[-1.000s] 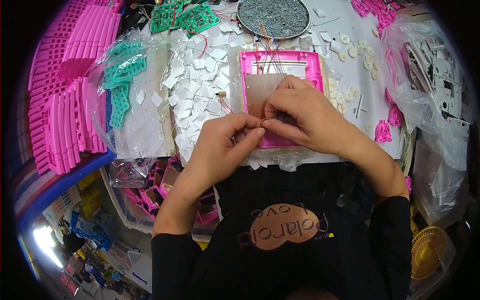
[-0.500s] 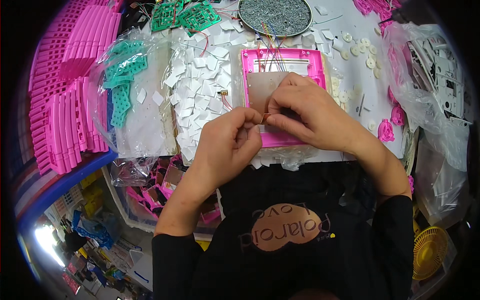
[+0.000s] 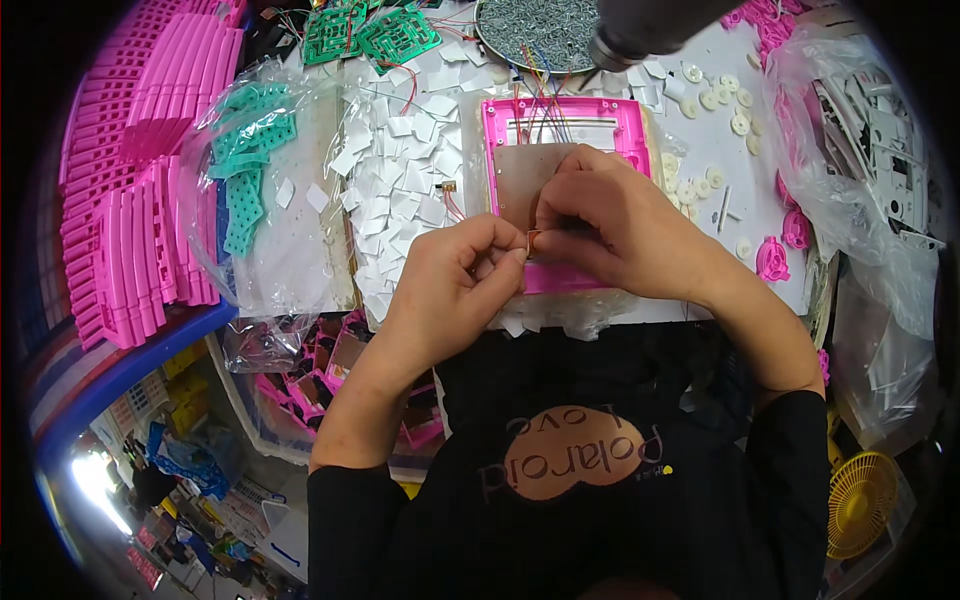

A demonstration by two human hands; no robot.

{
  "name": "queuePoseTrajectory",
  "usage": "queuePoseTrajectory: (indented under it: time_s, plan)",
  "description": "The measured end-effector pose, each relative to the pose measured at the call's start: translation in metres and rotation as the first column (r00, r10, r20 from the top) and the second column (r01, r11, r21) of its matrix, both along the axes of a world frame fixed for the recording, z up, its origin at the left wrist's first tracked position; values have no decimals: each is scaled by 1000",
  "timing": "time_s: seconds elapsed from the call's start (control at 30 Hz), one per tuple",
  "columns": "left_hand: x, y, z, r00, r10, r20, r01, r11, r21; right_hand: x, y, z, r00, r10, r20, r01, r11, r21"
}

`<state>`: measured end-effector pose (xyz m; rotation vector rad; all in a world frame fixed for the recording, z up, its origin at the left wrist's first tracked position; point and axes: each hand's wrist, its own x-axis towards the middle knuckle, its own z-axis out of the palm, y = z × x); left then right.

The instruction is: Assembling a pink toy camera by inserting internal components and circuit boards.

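A pink plastic housing (image 3: 636, 135) lies in front of me, with a grey-brown flat board (image 3: 518, 185) over its left half. Several thin coloured wires (image 3: 540, 95) run from its far edge. At the board's near end, my left hand (image 3: 455, 285) pinches a small orange-brown strip (image 3: 534, 238) between thumb and forefinger. My right hand (image 3: 625, 225) is closed on the same strip from the right, its fingers curled over the housing. The strip's exact kind is too small to tell. My fingers hide part of the housing beneath.
A dark cylindrical tool (image 3: 640, 35) hangs over a round tray of screws (image 3: 490, 45). White paper pieces (image 3: 405, 170) spread left of the housing, near teal perforated sheets (image 3: 245, 180) and stacked pink parts (image 3: 130, 250). White gears (image 3: 740, 124) and plastic bags (image 3: 850, 150) lie right.
The dark cylindrical tool has come into view at the top, over the screw tray's right edge. My left fingertips have moved slightly right, closer to the right hand's; both hands stay closed.
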<state>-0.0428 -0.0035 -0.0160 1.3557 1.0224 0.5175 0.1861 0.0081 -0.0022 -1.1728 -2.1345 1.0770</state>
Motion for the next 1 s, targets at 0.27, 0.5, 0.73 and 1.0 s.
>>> queuePoseTrajectory:
  time_s: [0.27,0.5,0.73,1.0]
  plan:
    - [10,-8,-8,975,158,157,-140,983,-119,-11,-25,-2,989,-146,4,131,900,415]
    - [16,-17,-5,981,108,163,-104,994,-35,-8,-41,-11,961,-238,-144,267,933,241]
    - [12,11,17,999,38,29,-25,934,-357,-11,-43,-21,977,-186,-100,210,805,554]
    - [5,45,14,978,-210,17,205,930,-304,-12,-46,-24,989,-150,-9,123,779,615]
